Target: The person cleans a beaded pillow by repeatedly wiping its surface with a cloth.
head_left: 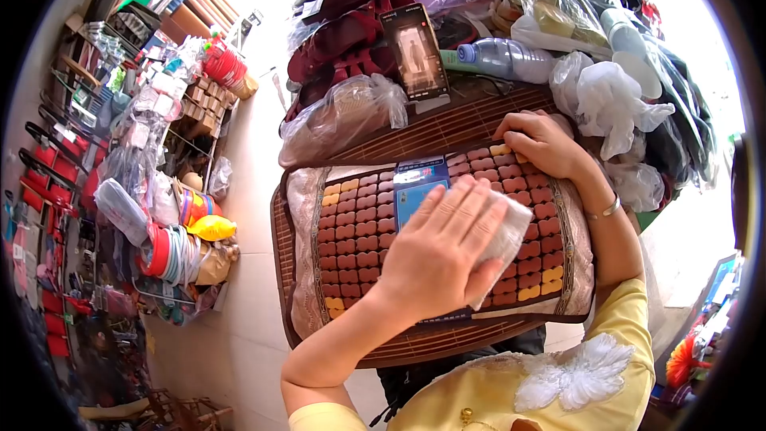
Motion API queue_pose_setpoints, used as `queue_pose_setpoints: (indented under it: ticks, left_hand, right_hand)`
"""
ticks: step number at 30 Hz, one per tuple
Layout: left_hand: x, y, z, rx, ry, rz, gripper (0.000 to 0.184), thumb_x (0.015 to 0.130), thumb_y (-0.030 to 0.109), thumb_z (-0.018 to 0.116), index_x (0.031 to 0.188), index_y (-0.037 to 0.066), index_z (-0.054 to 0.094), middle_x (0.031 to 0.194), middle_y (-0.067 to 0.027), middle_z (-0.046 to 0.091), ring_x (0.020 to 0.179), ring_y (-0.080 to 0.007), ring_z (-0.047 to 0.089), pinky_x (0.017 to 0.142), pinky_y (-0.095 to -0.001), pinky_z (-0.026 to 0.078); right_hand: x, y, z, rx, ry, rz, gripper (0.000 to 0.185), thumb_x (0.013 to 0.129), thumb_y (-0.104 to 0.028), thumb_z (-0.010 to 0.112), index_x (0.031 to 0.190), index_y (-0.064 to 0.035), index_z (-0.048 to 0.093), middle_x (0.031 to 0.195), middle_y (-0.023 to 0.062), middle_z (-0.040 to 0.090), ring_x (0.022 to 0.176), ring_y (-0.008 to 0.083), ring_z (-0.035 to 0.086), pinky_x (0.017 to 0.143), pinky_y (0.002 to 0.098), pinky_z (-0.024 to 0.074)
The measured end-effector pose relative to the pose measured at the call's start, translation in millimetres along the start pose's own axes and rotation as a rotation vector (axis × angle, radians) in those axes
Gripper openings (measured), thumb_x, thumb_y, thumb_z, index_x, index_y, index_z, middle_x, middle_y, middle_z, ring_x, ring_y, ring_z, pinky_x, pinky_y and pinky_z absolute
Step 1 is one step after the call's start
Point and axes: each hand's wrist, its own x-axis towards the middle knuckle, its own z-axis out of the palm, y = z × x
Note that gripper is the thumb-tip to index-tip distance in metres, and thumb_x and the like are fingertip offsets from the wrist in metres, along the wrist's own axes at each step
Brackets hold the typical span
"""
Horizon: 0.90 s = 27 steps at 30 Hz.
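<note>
A pillow (351,231) faced with brown and yellow tiles lies flat in front of me, edged in pale fabric. My left hand (439,251) presses a folded white cloth (511,231) onto its middle, fingers stretched over the cloth and thumb along its lower side. Beneath that hand, a blue paper band (419,179) runs across the pillow and is partly hidden. My right hand (546,144) has its fingers bent over the pillow's far right edge. Under the pillow is a brown slatted mat (487,116).
Behind the pillow, a phone (416,52) with a lit screen leans on bagged shoes (343,112). A plastic bottle (507,60) lies beside it, near crumpled clear bags (610,100). Shelves crowded with goods (167,191) line the left, past a pale tiled floor (255,287).
</note>
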Motion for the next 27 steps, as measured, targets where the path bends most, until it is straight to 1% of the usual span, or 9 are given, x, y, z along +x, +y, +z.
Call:
queue_pose_setpoints:
  ticks: [2,5,7,9,12,14,16,22,27]
  left_hand:
    - [-1.8,-2.5,-2.0,-0.005,-0.008,0.005,0.058,0.088,0.033,0.057,0.139,0.007,0.053,0.144,-0.0196,0.05,0.134,-0.0338,0.048,0.115,-0.0483,0.033]
    - [-16.1,-31.3,-13.7,0.005,0.006,-0.139,0.055,0.089,0.03,0.055,0.138,0.005,0.054,0.14,-0.0208,0.053,0.131,-0.036,0.05,0.113,-0.0477,0.035]
    - [-33.6,-59.4,-22.3,0.001,-0.014,-0.335,0.054,0.092,0.036,0.052,0.137,0.007,0.056,0.143,-0.0186,0.052,0.133,-0.0341,0.049,0.113,-0.0459,0.036]
    - [-51.6,-85.0,-28.7,-0.02,-0.032,-0.56,0.052,0.094,0.034,0.05,0.137,0.006,0.056,0.143,-0.0181,0.052,0.135,-0.0325,0.047,0.114,-0.0438,0.035]
    - [-63.5,-106.5,-34.1,-0.135,0.028,-0.606,0.052,0.095,0.035,0.049,0.138,0.007,0.056,0.144,-0.0177,0.052,0.135,-0.0316,0.047,0.115,-0.0433,0.034]
    - [-57.0,-99.0,-28.4,-0.079,0.019,-0.601,0.051,0.095,0.036,0.049,0.136,0.007,0.057,0.143,-0.0184,0.052,0.135,-0.0324,0.047,0.115,-0.0437,0.034]
    - [-37.9,-80.1,-23.2,-0.033,-0.007,-0.456,0.05,0.093,0.032,0.05,0.131,0.001,0.059,0.14,-0.0224,0.054,0.133,-0.0359,0.049,0.113,-0.044,0.035]
    - [13.7,-2.4,7.2,0.044,-0.026,-0.008,0.059,0.091,0.037,0.053,0.139,0.004,0.051,0.144,-0.0204,0.05,0.135,-0.0343,0.047,0.116,-0.0463,0.031]
    - [-0.7,24.7,11.2,0.014,-0.007,0.09,0.059,0.094,0.043,0.051,0.142,0.008,0.051,0.143,-0.0205,0.05,0.135,-0.036,0.046,0.115,-0.0485,0.031]
  right_hand:
    - [2.0,7.4,0.4,-0.041,0.012,-0.059,0.026,0.092,-0.018,0.051,0.095,0.0046,0.064,0.081,0.0141,0.064,0.07,0.0237,0.062,0.066,0.0352,0.0499]
    - [1.6,9.8,-0.1,-0.079,0.023,-0.115,0.026,0.092,-0.018,0.051,0.094,0.0043,0.064,0.082,0.0146,0.064,0.073,0.0246,0.062,0.067,0.0355,0.0499]
    - [1.0,7.8,0.5,-0.08,0.026,-0.114,0.026,0.092,-0.019,0.051,0.094,0.004,0.064,0.083,0.0148,0.064,0.075,0.0251,0.063,0.068,0.0358,0.0499]
    - [0.6,6.2,0.8,-0.075,0.042,-0.074,0.03,0.091,-0.024,0.05,0.094,0.0007,0.067,0.085,0.0156,0.068,0.078,0.0304,0.066,0.073,0.0389,0.0507]
    - [0.8,4.7,0.6,-0.058,0.035,-0.06,0.03,0.091,-0.024,0.05,0.093,0.0005,0.067,0.084,0.0156,0.068,0.078,0.0305,0.066,0.073,0.0389,0.051]
    - [1.4,4.4,0.5,-0.062,0.039,-0.062,0.03,0.091,-0.024,0.05,0.094,0.0006,0.067,0.084,0.0156,0.068,0.078,0.0302,0.066,0.072,0.0388,0.0512]
    - [2.0,6.0,1.2,-0.068,0.038,-0.063,0.03,0.091,-0.024,0.05,0.094,0.0006,0.067,0.084,0.0156,0.068,0.078,0.03,0.067,0.072,0.0388,0.0513]
    - [2.3,9.6,0.7,-0.061,0.007,-0.056,0.027,0.091,-0.02,0.052,0.095,0.0036,0.065,0.087,0.0163,0.066,0.08,0.027,0.064,0.073,0.0375,0.0501]
    - [0.6,4.9,-0.5,-0.061,0.013,-0.066,0.027,0.092,-0.019,0.051,0.095,0.0042,0.064,0.083,0.0144,0.064,0.073,0.0227,0.063,0.067,0.0351,0.0501]
